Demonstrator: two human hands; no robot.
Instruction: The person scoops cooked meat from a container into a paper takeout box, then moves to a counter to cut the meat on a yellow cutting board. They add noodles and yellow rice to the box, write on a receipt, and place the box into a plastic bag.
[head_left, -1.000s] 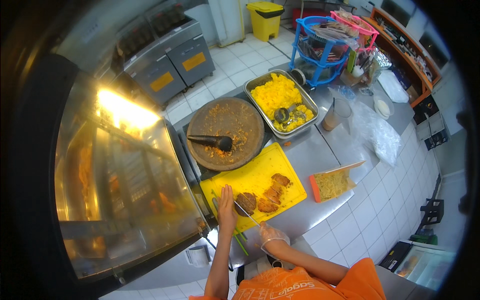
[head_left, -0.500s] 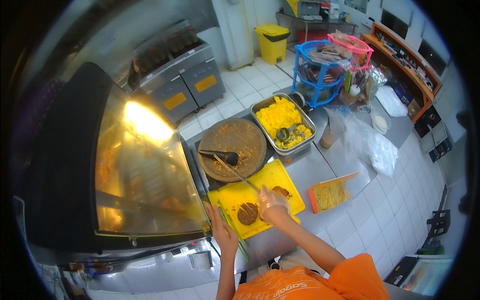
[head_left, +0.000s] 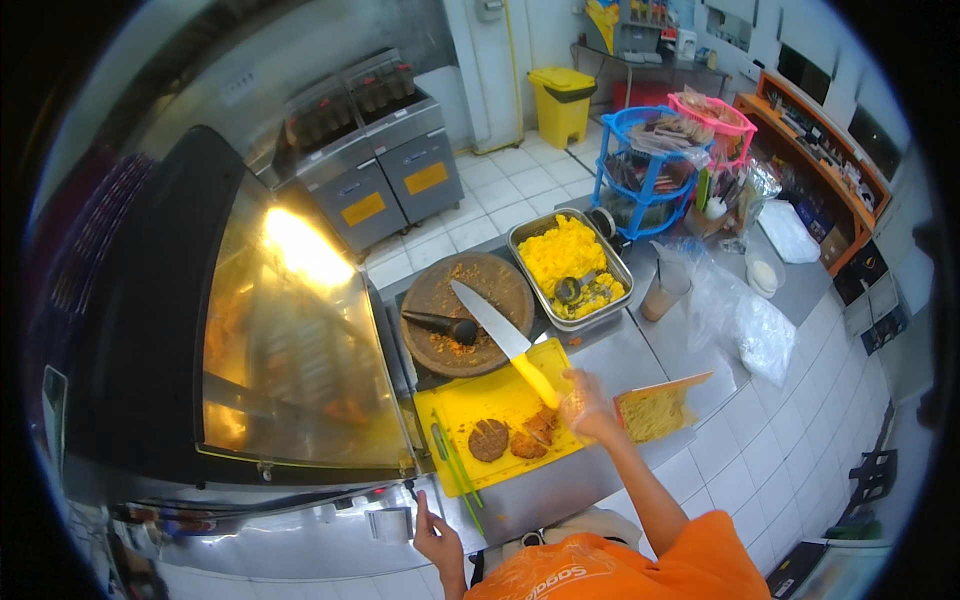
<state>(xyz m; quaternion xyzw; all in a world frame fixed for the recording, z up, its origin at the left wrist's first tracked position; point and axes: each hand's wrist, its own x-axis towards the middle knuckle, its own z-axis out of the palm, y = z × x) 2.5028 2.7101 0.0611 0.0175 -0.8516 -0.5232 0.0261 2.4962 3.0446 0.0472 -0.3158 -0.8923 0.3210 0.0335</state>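
Glaring warm lamp, fisheye-bent edges

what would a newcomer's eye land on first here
Probably the glaring lamp in the glass cabinet on the left. Next, the big knife in the middle, its blade over the brown mortar, its yellow handle at the right hand. Then the bright yellow food in the metal tray beyond.

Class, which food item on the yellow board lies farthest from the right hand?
The round, dark patty, left of the orange-brown pieces, which lie nearer the right hand.
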